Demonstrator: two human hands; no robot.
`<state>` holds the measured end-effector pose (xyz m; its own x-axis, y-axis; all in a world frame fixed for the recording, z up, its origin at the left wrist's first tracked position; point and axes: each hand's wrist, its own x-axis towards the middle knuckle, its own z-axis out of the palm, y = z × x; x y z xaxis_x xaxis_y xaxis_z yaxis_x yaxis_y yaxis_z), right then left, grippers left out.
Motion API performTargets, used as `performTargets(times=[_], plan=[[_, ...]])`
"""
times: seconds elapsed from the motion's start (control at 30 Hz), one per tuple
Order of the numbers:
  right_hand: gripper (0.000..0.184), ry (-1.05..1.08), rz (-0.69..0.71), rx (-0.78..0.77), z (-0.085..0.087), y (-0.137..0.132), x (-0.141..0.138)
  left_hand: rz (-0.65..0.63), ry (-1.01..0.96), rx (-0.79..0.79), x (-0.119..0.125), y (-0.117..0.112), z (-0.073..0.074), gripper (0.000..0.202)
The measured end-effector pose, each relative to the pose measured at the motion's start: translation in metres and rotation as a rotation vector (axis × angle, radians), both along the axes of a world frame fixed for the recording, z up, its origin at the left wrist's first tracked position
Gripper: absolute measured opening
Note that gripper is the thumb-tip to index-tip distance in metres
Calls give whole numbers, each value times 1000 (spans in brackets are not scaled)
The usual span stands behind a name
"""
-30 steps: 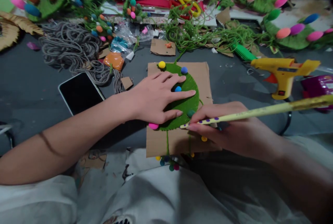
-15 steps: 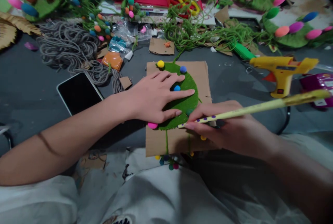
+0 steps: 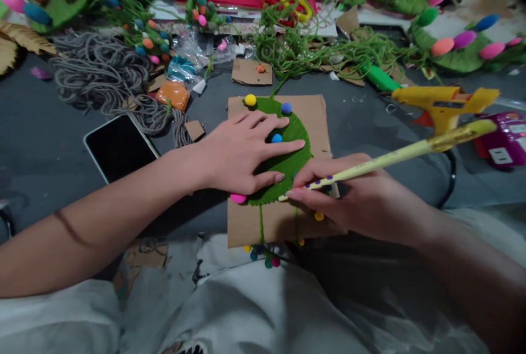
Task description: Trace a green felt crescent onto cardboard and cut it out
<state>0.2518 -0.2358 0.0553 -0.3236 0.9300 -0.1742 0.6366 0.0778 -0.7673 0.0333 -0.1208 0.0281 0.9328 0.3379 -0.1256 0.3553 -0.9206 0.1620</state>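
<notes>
A green yarn-covered disc (image 3: 290, 162) with small coloured balls along its rim lies on a brown cardboard sheet (image 3: 318, 118). My left hand (image 3: 242, 151) rests flat on the disc, fingers spread, a blue ball (image 3: 276, 138) between two fingers. My right hand (image 3: 361, 200) pinches a pale yellow stick with purple dots (image 3: 386, 159), its tip touching the disc's lower right edge. A pink ball (image 3: 238, 198) sits at the disc's lower left.
A black phone (image 3: 119, 147) lies to the left. A yellow glue gun (image 3: 444, 104) stands to the right beside a magenta box (image 3: 503, 143). Grey cord (image 3: 102, 77), green yarn (image 3: 312, 52), scissors (image 3: 293, 6) and finished green pieces with coloured balls crowd the far side.
The stick's far end has swung slightly left and up; its tip has crept a little left along the disc's edge. My left hand has stayed put.
</notes>
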Motion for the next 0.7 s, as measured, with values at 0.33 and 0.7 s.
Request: performTargets(times=[0.33, 0.7], plan=[[26, -75, -22, 99, 3, 1, 8, 4, -26, -7, -1, 0, -2, 68], [26, -110, -57, 74, 3, -1, 16, -1, -29, -6, -1, 0, -3, 67]])
